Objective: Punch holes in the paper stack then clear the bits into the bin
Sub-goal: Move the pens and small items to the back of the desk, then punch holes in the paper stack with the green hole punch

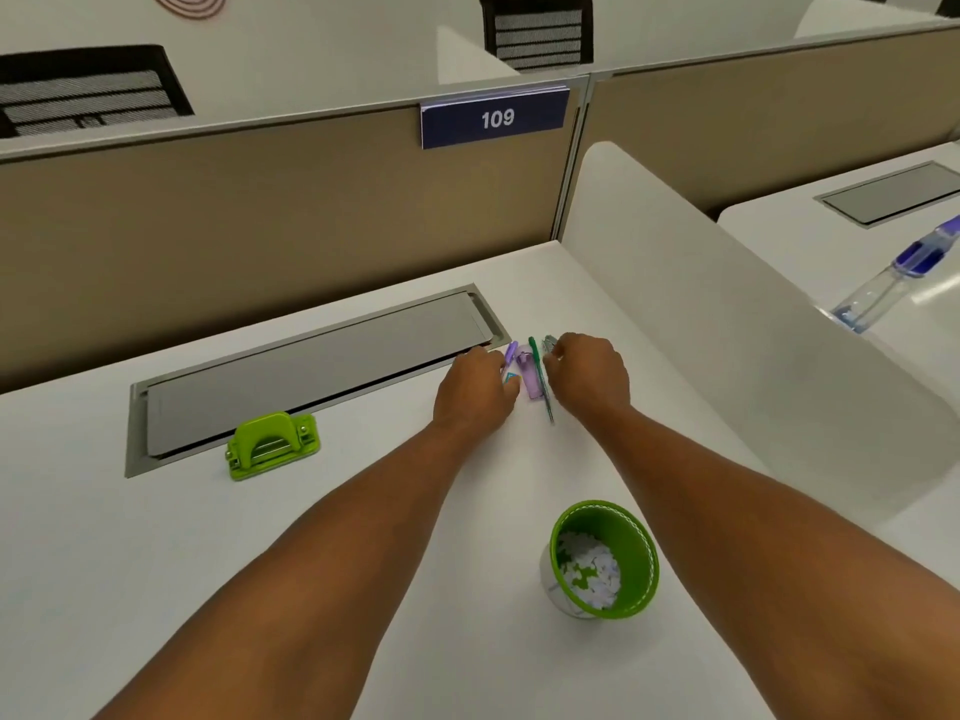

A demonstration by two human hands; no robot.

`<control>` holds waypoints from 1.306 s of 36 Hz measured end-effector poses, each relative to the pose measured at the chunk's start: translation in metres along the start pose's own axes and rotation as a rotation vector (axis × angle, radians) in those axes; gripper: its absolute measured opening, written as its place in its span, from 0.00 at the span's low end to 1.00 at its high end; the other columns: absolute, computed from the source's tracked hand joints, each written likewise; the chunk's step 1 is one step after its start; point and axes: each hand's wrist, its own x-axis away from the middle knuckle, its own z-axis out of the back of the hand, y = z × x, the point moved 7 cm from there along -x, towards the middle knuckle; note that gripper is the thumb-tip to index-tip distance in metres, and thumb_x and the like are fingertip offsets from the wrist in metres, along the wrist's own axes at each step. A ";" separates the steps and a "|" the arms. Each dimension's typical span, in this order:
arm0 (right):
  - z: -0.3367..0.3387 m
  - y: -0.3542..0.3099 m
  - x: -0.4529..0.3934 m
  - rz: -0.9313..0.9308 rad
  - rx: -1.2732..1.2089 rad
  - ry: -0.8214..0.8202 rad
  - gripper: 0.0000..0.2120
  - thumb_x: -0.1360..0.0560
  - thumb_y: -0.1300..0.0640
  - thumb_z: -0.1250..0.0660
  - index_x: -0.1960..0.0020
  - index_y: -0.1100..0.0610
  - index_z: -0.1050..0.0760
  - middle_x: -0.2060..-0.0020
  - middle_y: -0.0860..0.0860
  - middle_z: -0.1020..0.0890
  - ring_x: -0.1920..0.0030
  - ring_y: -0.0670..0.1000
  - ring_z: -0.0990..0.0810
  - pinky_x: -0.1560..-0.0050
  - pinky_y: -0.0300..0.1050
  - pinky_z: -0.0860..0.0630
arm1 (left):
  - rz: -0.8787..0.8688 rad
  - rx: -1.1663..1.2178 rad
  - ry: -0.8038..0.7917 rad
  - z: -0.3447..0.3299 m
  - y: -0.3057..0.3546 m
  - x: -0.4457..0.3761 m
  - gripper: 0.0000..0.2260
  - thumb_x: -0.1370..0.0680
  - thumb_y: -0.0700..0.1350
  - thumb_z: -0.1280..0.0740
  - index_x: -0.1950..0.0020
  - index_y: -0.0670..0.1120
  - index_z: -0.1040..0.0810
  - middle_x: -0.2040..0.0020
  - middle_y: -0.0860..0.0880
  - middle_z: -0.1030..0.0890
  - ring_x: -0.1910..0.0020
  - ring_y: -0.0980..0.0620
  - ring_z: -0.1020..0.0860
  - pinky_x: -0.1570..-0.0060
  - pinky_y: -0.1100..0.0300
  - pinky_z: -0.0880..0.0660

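Head view: both hands reach to a far cluster of small stationery (532,374) on the white desk (130,563). Left hand (475,389) curls over a purple item; right hand (589,376) pinches something grey, unclear what. Green hole punch (272,445) sits left, untouched. Green bin (605,558), near right, holds white paper bits (592,569).

Green hole punch (272,445) upright; green bin (605,558) holds white bits (592,569).

Bright even overhead light, soft faint shadows; slight overall softness, wide-angle bending at edges.
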 end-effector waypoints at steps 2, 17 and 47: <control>0.004 -0.013 0.006 0.035 0.032 -0.002 0.08 0.23 0.55 0.36 0.53 0.58 0.22 0.57 0.56 0.17 0.63 0.54 0.26 0.62 0.41 0.33 | 0.016 0.010 0.004 0.006 -0.002 0.005 0.14 0.22 0.51 0.33 0.41 0.45 0.20 0.45 0.46 0.21 0.48 0.48 0.22 0.54 0.57 0.26; 0.029 -0.143 0.102 0.580 0.025 0.097 0.14 0.20 0.53 0.40 0.39 0.56 0.23 0.47 0.53 0.18 0.50 0.54 0.20 0.55 0.46 0.24 | 0.106 -0.074 0.160 0.120 -0.044 0.088 0.15 0.20 0.48 0.36 0.36 0.45 0.22 0.41 0.45 0.20 0.42 0.46 0.24 0.46 0.54 0.26; -0.042 -0.439 0.413 0.983 -0.187 -0.060 0.15 0.20 0.52 0.41 0.36 0.54 0.25 0.44 0.51 0.19 0.48 0.53 0.20 0.54 0.44 0.25 | 0.489 -0.109 0.427 0.363 -0.292 0.395 0.16 0.20 0.51 0.35 0.34 0.46 0.23 0.37 0.47 0.21 0.41 0.47 0.21 0.44 0.56 0.23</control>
